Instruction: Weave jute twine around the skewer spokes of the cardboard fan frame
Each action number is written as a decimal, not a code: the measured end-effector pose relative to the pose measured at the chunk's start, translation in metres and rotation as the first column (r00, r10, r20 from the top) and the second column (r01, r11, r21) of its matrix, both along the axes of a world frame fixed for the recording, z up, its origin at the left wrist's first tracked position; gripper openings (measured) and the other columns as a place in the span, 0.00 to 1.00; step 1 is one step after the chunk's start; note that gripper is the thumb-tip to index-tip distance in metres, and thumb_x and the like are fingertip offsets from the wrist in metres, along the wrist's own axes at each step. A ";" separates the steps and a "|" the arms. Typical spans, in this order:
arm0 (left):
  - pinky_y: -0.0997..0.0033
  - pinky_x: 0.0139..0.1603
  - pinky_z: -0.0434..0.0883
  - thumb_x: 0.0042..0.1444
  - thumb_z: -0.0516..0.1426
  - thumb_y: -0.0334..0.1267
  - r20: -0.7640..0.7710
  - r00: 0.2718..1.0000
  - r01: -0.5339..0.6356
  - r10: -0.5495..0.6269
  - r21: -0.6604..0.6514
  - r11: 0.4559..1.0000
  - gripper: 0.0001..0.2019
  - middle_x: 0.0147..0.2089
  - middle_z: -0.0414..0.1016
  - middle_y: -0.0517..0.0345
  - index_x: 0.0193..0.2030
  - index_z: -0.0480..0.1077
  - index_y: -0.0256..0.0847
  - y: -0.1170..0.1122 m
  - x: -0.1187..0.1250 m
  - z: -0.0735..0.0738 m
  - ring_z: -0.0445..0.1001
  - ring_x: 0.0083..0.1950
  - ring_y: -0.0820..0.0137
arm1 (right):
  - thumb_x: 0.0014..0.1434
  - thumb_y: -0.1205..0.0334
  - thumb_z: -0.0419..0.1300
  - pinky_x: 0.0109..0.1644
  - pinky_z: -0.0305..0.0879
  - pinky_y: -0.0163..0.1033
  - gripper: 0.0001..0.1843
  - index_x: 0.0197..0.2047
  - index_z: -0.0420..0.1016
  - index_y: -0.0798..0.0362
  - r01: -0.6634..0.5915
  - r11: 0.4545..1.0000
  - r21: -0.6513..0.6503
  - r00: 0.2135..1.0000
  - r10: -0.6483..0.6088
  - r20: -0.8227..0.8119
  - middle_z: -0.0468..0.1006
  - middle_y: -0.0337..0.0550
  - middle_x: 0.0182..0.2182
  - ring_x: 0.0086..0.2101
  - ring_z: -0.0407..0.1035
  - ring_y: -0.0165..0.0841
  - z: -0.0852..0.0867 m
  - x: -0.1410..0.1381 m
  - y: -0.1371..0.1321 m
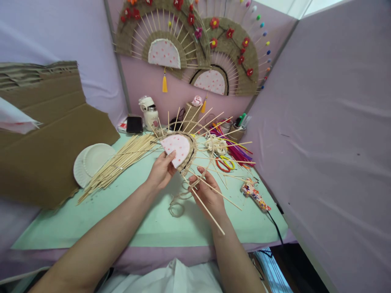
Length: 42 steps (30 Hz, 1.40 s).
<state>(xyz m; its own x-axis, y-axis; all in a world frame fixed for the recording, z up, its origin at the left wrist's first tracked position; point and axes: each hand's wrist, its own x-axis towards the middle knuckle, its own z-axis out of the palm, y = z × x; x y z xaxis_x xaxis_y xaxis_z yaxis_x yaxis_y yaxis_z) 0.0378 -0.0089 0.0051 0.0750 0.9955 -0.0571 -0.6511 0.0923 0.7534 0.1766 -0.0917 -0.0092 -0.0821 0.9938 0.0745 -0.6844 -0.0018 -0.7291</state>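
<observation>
My left hand point(161, 171) grips the lower edge of a pink dotted half-disc fan piece point(177, 147), thumb on its face. Thin wooden skewers point(204, 118) radiate from its rim, with a band of jute twine woven round the curve. My right hand point(207, 191) is closed in a pinch on the jute twine point(195, 179) among the lower right skewers. Loose twine loops point(177, 206) hang down onto the green table point(140, 219) between my hands.
A pile of skewers point(119, 165) and white paper plates point(91, 162) lie left, beside brown cardboard point(45, 150). Scissors point(223, 163), a twine bundle point(215, 145), coloured sticks point(236, 148) and a patterned glue gun point(255, 195) lie right. Two finished fans point(189, 53) hang behind.
</observation>
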 end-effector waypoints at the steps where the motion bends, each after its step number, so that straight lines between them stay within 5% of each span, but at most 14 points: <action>1: 0.75 0.34 0.75 0.52 0.62 0.33 0.004 1.000 0.002 -0.002 0.006 1.000 0.13 0.45 0.79 0.51 0.45 0.71 0.37 0.001 0.000 -0.001 0.78 0.37 0.71 | 0.49 0.59 0.69 0.40 0.67 0.37 0.20 0.46 0.73 0.45 -0.009 1.000 0.000 1.000 0.009 -0.005 0.79 0.40 0.33 0.34 0.72 0.30 0.001 0.000 -0.001; 15: 0.76 0.35 0.75 0.51 0.62 0.33 -0.007 1.000 -0.015 0.015 0.006 1.000 0.14 0.44 0.79 0.52 0.46 0.70 0.37 0.001 0.000 -0.002 0.77 0.36 0.72 | 0.43 0.60 0.71 0.32 0.64 0.35 0.18 0.34 0.67 0.49 -0.017 0.999 0.028 0.998 0.015 0.060 0.76 0.37 0.31 0.27 0.67 0.27 -0.010 0.001 0.003; 31: 0.75 0.36 0.75 0.48 0.65 0.35 -0.012 1.000 -0.017 0.017 0.032 0.999 0.17 0.44 0.79 0.52 0.45 0.70 0.38 0.002 0.001 -0.005 0.78 0.37 0.71 | 0.45 0.66 0.68 0.32 0.61 0.32 0.19 0.36 0.62 0.49 0.001 1.000 0.025 0.996 -0.003 0.084 0.75 0.33 0.28 0.25 0.67 0.25 -0.009 0.000 0.003; 42: 0.75 0.37 0.76 0.52 0.62 0.32 0.039 0.999 -0.017 0.017 0.005 1.000 0.12 0.43 0.80 0.52 0.43 0.70 0.37 0.002 0.000 -0.002 0.78 0.37 0.71 | 0.43 0.65 0.71 0.39 0.66 0.35 0.18 0.35 0.68 0.49 -0.040 0.999 0.015 0.999 0.040 0.004 0.76 0.38 0.36 0.33 0.71 0.29 -0.009 0.002 0.000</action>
